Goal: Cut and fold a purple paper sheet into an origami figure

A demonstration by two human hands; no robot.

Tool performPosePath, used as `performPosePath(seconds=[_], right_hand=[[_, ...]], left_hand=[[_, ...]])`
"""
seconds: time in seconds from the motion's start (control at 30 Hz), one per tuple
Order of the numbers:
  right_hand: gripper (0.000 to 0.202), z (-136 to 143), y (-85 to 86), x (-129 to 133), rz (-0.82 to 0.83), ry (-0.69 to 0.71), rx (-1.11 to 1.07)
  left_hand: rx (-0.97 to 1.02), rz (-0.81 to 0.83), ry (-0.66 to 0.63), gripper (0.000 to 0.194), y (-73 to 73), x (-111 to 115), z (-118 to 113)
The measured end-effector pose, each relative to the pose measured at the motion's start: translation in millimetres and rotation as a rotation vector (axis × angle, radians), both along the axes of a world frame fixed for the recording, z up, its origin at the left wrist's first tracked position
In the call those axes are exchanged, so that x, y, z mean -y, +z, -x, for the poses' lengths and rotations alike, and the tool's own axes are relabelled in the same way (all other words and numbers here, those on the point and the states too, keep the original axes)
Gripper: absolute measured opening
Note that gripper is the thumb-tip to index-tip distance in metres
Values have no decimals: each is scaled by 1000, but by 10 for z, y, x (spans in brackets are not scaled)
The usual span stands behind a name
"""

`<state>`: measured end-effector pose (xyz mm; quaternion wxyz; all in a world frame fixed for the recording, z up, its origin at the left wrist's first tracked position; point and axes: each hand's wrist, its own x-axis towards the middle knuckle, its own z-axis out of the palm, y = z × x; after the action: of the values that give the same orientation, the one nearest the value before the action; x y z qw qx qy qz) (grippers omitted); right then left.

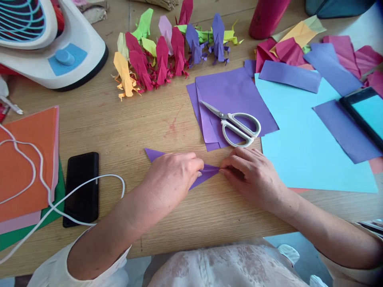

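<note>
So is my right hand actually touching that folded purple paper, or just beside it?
Touching. The head view shows your right hand with thumb and finger meeting on the pointed right end of the folded purple paper.

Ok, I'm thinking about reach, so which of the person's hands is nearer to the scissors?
The right hand: it is just below the scissors' handles in the picture. The left hand is farther off, down and to their left.

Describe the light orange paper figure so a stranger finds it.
Find the white device with blue knob, upper left. Folded paper figures stand to its right. The light orange one is nearest the device; no other figure has its colour.
</note>
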<state>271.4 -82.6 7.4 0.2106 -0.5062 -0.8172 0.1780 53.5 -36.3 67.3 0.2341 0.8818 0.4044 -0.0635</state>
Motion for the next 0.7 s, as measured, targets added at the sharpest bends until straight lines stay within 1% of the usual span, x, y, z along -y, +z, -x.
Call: performPosePath(seconds=[0.1,0.2,0.3,0.47,0.57,0.7], right_hand=[[14,1,0,0,9,3,4],[15,-1,-1,2,19,5,13],[15,-4,-1,4,42,13,34],[12,2,5,7,47,11,46],[9,19,8,10,39,-7,40],[10,49,8,12,27,-17,11]], left_hand=[[-47,52,43,14,24,-83,120],[-25,96,65,17,30,-156,232],[-5,110,114,20,9,-190,305],[7,119,172,18,-14,-196,320],[15,112,174,15,-11,-196,308],[3,87,173,12,-7,-185,293]])
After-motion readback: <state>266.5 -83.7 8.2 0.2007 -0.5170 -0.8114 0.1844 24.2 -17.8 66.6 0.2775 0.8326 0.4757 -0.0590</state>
